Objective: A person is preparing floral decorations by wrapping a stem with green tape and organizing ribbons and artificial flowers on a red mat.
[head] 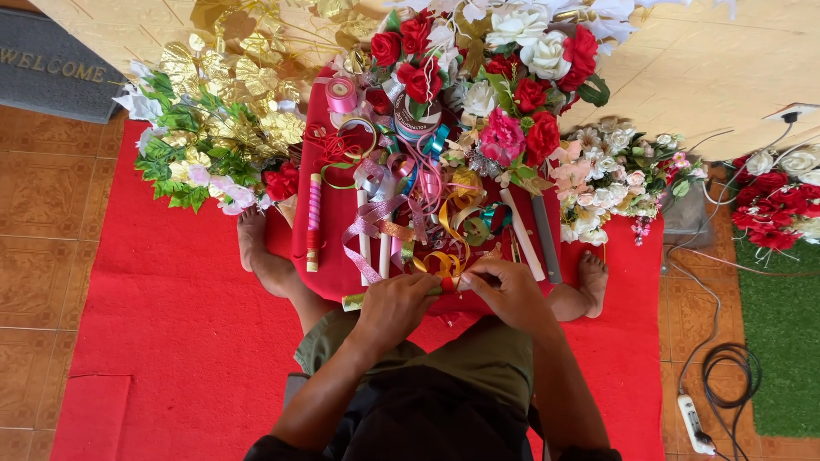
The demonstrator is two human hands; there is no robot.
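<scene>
**Both hands closed on a gold stick at the near edge of the red board**

A thin gold-wrapped stick lies with its long axis running left to right, roughly level, just at the near edge of the red board. Its left end points out past the left hand; its other end is hidden between the hands.

The left hand is curled shut around the stick, fingers folded over it so the shaft shows only to the left of the fist. The right hand meets it at the middle, thumb and fingertips pinched tight on a small knot of red and orange ribbon at the stick. How much of the stick the right hand itself touches cannot be told.

On the red board, just beyond the hands, lies a tangle of pink, gold and teal ribbons, with white sticks to the right of it and a pink striped stick to the left. At the board's far end stand a pink ribbon spool and red and white artificial roses. Gold leaves lie off the board's far left corner. The board rests across the person's legs, over a red mat.
</scene>
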